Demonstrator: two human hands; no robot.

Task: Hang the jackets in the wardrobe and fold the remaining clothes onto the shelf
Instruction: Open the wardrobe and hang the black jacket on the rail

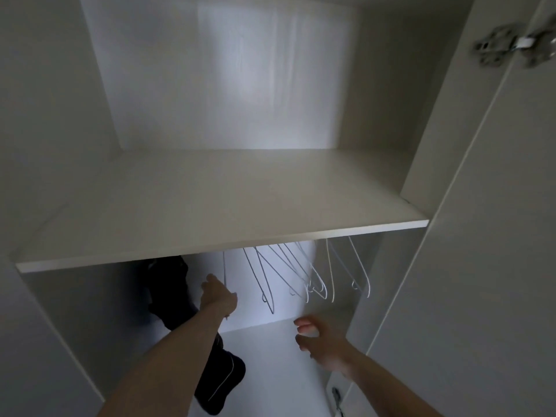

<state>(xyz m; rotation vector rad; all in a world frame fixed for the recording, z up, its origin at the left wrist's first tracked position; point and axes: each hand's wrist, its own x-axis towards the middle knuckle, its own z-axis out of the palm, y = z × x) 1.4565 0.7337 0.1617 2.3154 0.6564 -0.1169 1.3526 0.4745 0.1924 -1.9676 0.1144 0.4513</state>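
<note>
1. While the left hand (218, 293) reaches under the shelf (222, 206) at lower centre of the frame, its fingers sit at the nearest wire hanger (225, 267); whether they actually close on the wire I cannot tell, though contact looks likely. My read: it is pulling one hanger for the next jacket.
2. Right hand (316, 335), lower right, holds nothing; fingers loosely curled, relaxed. Probably waiting to take the hanger or steady it.
3. One dark jacket (171, 284) already hangs at lower left, next to the left forearm; its lower part trails down to the bottom centre. Hung at the far left end, presumably to keep the rest of the run free.
4. Empty hangers (304, 275) bunch at centre-right below the shelf, tilted and overlapping. The rail itself is hidden behind the shelf edge.
5. Counts: jackets in view, one. Hangers, roughly seven or eight; overlap blocks an exact count. Shelves, one, with nothing folded on it. Hands, two.
6. Door hinge (511, 45) at upper right: wardrobe door stands open.
7. Judgement: hanging is under way, folding not started.
</note>
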